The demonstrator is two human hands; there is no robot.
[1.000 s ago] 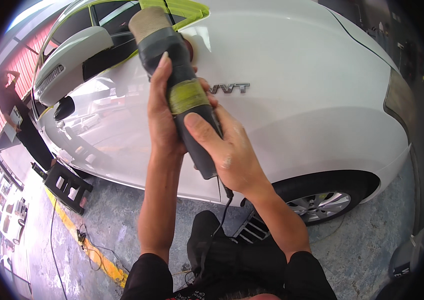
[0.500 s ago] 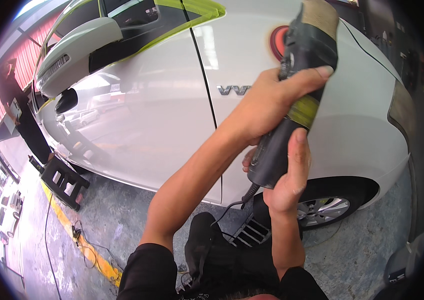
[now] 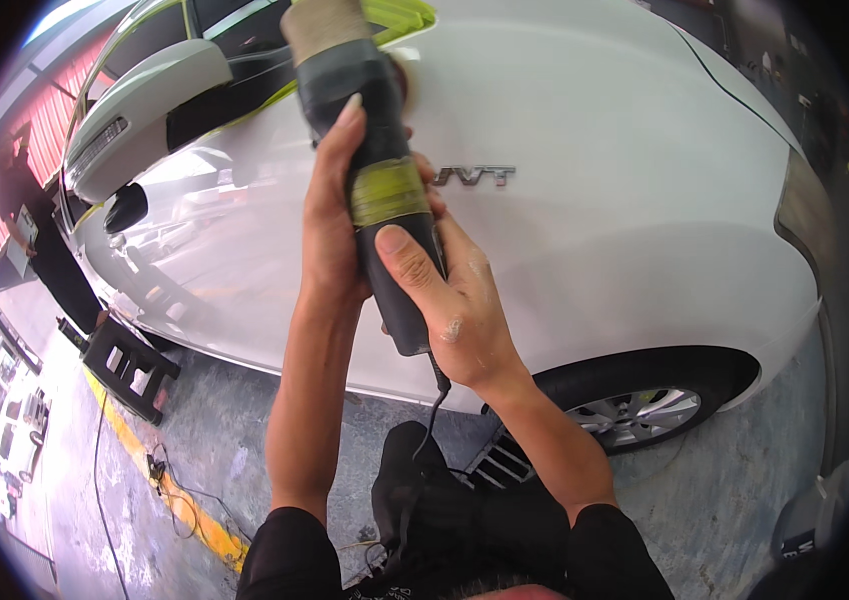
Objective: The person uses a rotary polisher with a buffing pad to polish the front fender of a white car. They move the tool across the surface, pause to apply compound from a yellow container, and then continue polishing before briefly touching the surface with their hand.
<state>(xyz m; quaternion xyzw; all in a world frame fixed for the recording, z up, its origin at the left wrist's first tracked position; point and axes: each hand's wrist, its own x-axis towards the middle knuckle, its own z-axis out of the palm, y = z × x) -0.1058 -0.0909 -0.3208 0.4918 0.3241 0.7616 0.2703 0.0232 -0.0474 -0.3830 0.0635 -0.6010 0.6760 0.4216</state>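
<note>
A black electric car polisher with a yellow-green taped band and a tan front end is held up against the side of a white car. My left hand is closed around its body from the left, thumb lying along the top. My right hand wraps the rear of the handle from the right. The edge of a round pad shows at the car's panel; the rest is hidden behind the tool. From the handle's end a black cord hangs down past my leg.
Yellow-green masking tape edges the window. The side mirror juts out at left; the wheel is at lower right. Cables lie on the floor near a black stool. A person stands at far left.
Both hands have carried the polisher left across the panel, from near the rear to beside the window tape. My right hand now wraps the handle more fully; the chrome lettering shows more.
</note>
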